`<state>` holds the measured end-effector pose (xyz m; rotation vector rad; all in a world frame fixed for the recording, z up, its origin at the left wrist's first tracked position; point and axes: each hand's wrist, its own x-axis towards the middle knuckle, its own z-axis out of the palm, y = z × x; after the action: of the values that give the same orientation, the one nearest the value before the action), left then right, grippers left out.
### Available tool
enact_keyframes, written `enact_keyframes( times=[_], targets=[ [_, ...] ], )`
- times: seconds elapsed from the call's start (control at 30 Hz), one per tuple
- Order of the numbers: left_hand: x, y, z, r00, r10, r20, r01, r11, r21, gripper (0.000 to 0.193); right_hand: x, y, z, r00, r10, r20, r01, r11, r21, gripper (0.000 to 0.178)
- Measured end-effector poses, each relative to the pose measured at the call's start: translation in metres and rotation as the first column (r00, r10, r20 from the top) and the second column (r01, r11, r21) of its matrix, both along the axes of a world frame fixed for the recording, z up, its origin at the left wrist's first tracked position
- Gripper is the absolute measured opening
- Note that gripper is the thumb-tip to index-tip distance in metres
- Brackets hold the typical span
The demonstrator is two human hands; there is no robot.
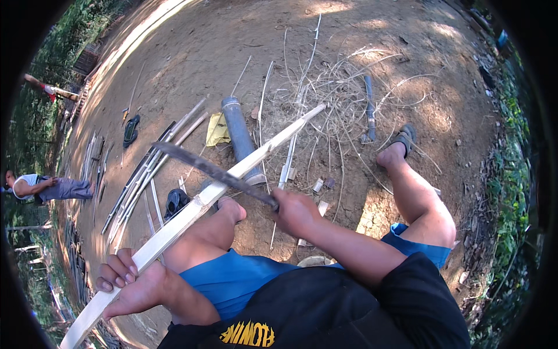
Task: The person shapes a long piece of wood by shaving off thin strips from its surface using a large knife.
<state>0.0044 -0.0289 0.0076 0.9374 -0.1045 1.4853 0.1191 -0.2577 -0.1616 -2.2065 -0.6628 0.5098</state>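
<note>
With our left hand (139,284), at the lower left, we grip the pale wooden strip (174,228), which slants toward the upper centre, perhaps to keep it steady. Our right hand (296,215), near the centre, is closed around the knife (199,165), whose blade crosses the strip.

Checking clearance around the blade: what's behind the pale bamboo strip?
Behind the pale bamboo strip are the thick grey tube and the person's left foot, both partly visible. Their stretches directly behind it are covered, so I can't see those.
</note>
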Motion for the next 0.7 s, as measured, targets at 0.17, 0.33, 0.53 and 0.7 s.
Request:
enact_keyframes(
  times=[0.17,0.33,0.53,0.7],
  targets=[
    [0.006,-0.008,0.004,0.995,0.101,-0.025,-0.102,0.994,-0.04,0.066,0.046,-0.034,-0.056,0.963,-0.264,-0.05,0.25,0.949,-0.193,0.018],
    [-0.006,0.005,-0.001,0.989,0.135,-0.066,-0.136,0.99,-0.021,0.066,0.006,-0.006,-0.021,0.992,0.077,0.104,-0.078,0.997,0.012,0.015],
    [0.012,0.006,0.001,0.964,0.245,-0.101,-0.257,0.958,-0.125,0.069,0.057,-0.031,-0.073,0.98,-0.199,0.005,0.195,0.957,-0.214,0.015],
    [0.007,0.026,0.002,0.977,0.185,-0.108,-0.196,0.976,-0.098,0.07,0.047,-0.008,-0.054,0.976,0.13,0.172,-0.114,0.988,-0.1,0.011]
  ],
)
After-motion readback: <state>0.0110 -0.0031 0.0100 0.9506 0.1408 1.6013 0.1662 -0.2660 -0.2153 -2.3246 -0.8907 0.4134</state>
